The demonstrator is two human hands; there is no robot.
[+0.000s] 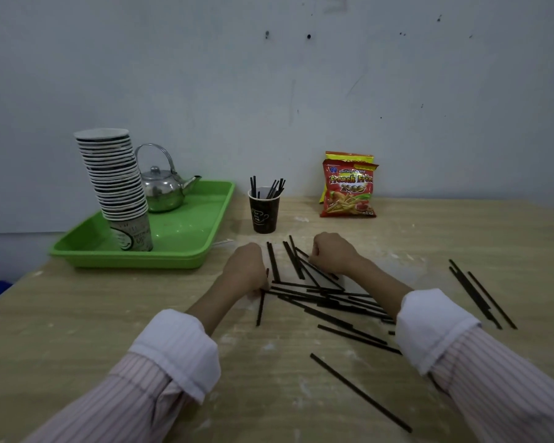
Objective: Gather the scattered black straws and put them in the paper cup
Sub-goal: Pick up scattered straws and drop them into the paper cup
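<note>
A dark paper cup [264,212] stands upright near the wall with several black straws [272,188] sticking out of it. Many more black straws [320,294] lie crossed in a pile on the wooden table in front of it. My left hand [245,270] rests at the pile's left edge, fingers closed around one straw [261,310] that points toward me. My right hand [331,252] is curled over the pile's far end, fingers pinched on straws there. A separate group of three straws [480,295] lies far right, and a lone straw [359,391] lies near me.
A green tray [186,241] at the left holds a tall stack of paper cups [115,183] and a steel teapot [162,187]. A red snack bag [349,190] leans on the wall to the cup's right. The table's left edge [7,295] runs diagonally.
</note>
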